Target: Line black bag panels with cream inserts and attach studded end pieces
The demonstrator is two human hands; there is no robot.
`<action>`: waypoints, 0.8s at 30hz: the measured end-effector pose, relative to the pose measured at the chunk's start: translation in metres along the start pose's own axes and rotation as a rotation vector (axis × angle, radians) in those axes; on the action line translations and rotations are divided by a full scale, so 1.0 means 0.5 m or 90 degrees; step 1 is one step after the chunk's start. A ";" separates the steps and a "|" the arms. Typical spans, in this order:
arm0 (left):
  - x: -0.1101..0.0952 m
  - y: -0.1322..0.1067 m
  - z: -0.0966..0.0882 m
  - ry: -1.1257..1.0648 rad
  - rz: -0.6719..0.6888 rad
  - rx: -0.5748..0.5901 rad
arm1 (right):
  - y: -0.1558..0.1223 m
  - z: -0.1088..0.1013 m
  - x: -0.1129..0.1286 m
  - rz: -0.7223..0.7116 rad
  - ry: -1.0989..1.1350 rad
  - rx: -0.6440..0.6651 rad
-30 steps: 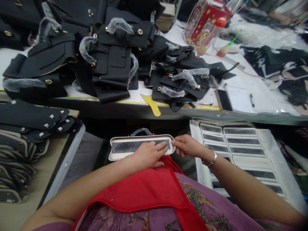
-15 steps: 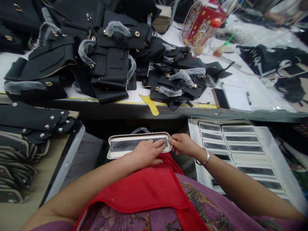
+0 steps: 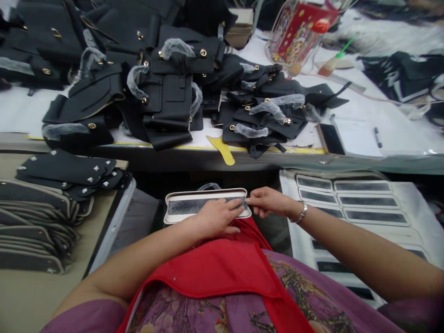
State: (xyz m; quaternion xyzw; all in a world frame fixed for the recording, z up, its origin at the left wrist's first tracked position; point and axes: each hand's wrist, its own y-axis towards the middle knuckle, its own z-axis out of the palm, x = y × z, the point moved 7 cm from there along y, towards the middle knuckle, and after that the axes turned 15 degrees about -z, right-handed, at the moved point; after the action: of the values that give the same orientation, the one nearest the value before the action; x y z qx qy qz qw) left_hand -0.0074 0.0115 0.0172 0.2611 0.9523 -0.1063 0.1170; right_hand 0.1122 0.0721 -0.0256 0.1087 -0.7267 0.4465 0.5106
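Held the cream-edged panel [image 3: 187, 206] crosswise, left hand [image 3: 217, 217] flat and open on its right half, right hand [image 3: 268, 202] pinched on its right end.

Cream panel [image 3: 180, 215] (dark grey strip), red apron [image 3: 215, 268], black bags [image 3: 166, 92]

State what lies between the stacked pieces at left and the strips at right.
Head view: the pale-edged panel that the left hand and right hand hold.

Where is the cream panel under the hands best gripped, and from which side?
Its short right end, pinched from the right. The cream panel lies flat and crosswise, the left hand presses on its top, and that end juts free; the right hand pinches it there.
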 end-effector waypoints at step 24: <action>0.361 -0.257 0.069 -0.901 -0.597 0.304 | 0.016 -0.008 0.003 0.164 -0.066 0.123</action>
State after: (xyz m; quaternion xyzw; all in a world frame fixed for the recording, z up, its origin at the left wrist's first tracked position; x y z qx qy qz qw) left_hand -0.2197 -0.0203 -0.0478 -0.2664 0.6177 -0.4762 0.5663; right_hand 0.1093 0.0801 -0.0283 0.0857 -0.7137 0.5698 0.3983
